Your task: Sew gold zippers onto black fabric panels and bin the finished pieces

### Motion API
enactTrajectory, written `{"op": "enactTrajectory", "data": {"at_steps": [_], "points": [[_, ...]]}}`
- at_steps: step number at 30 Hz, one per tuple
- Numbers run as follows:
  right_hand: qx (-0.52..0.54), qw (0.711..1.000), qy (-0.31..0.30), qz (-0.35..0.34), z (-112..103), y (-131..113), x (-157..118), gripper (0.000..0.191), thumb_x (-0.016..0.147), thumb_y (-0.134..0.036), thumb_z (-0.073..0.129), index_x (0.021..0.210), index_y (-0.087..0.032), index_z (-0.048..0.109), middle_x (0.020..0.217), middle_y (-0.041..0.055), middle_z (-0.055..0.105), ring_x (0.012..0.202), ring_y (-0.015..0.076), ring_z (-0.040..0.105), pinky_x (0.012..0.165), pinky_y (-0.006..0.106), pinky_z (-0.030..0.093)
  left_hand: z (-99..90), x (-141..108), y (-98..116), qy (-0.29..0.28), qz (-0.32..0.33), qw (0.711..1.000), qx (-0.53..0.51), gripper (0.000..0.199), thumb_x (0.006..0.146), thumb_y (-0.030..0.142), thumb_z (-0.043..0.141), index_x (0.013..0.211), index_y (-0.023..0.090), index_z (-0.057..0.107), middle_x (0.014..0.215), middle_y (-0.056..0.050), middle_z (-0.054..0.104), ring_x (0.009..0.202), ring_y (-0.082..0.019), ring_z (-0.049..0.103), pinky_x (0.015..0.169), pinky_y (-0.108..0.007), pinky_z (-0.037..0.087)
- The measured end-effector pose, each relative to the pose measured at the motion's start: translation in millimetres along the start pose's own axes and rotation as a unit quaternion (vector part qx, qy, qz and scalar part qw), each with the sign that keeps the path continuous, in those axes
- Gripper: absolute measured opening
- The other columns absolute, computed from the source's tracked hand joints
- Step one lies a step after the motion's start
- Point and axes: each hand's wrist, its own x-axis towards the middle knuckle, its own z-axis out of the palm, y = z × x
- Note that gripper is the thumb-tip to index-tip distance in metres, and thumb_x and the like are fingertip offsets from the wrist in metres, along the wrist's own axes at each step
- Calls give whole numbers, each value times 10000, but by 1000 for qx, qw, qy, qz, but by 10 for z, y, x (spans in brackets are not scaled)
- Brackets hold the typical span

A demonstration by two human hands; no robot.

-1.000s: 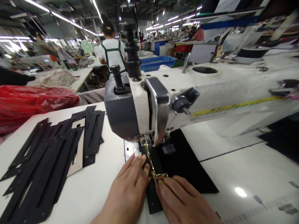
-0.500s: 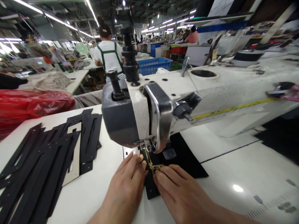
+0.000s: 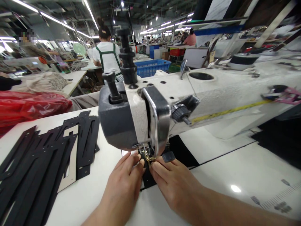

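"Zipper [image 3: 146, 153] is lying on the black strip [image 3: 147, 180], partly under the sewing machine head [image 3: 118, 122]. What is changing?"

"Gold pull [image 3: 152, 159] is sitting nearer the head than half a second ago; less strip is showing on the near side. Feeding is advancing, I judge (clearance is tightening)."

"Grip?"

"Right hand [image 3: 175, 183] is apparently pinching the pull. Left hand [image 3: 125, 179] is pressing the strip; whether it is pinching, I cannot tell."

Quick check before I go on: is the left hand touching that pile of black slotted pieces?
Apart. The head view shows a stretch of white tabletop between the left hand and the pile of black slotted pieces.
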Motion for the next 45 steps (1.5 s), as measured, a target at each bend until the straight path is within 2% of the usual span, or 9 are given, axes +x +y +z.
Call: {"op": "enactTrajectory", "data": {"at_steps": [6,11,16,20,25,28,33,39,45], "points": [[-2,1000,-2,-7,23,49,51,305,821,6,335,862,-80,624,779,57,586,674,180,471,619,311,360,4,16,9,4,-17,1000,-16,218,889,121,389,1007,129,572,1014,-127,608,960,-246,577,818,-413,537],[-2,1000,9,-10,73,58,59,311,823,-3,325,890,-69,622,803,79,602,722,196,501,638,323,397,6,17,-14,-17,-16,999,-21,232,867,103,404,1036,123,561,1042,-141,593,999,-258,554,859,-424,511],[6,1000,10,-9,56,18,15,263,776,-11,396,899,-83,617,837,95,610,778,220,528,663,343,434,-16,20,-2,-17,-31,999,-24,190,841,89,434,967,126,572,968,-121,593,929,-248,560,843,-428,500],[74,997,10,22,4,62,-53,235,790,-175,538,1017,-136,586,1010,96,597,937,245,523,807,374,443,-7,-10,57,-23,-70,997,-14,143,840,102,456,883,158,580,882,-86,576,828,-231,552,738,-403,509],[9,993,71,98,95,295,43,117,808,-208,557,901,-157,605,860,100,600,793,239,555,676,365,458,57,-49,84,7,-55,998,3,183,850,95,432,903,165,592,840,-78,563,753,-212,539,641,-350,497],[-9,997,50,65,132,377,172,63,805,-200,560,810,-163,612,802,91,614,782,234,569,676,343,451,77,-47,55,7,-37,999,2,250,828,64,440,988,175,598,854,-78,561,762,-206,533,638,-330,492],[-16,1000,23,-10,114,383,278,197,838,-106,439,735,-171,593,785,83,644,725,201,583,674,320,435,33,-17,43,-11,-25,1000,2,295,818,55,436,1015,187,612,869,-86,552,774,-213,516,635,-341,488],[-9,1000,13,-10,95,419,288,89,797,-217,579,750,-144,595,726,69,648,654,194,590,580,287,429,-15,17,62,-29,-25,999,-3,285,824,53,417,961,180,633,870,-87,543,769,-210,499,635,-344,483],[23,999,-42,13,119,462,281,110,831,-134,525,757,-127,606,732,82,648,684,183,595,617,274,413,-27,56,84,-56,-30,998,-17,324,796,25,417,982,173,637,892,-95,527,823,-229,485,692,-373,479]]}}
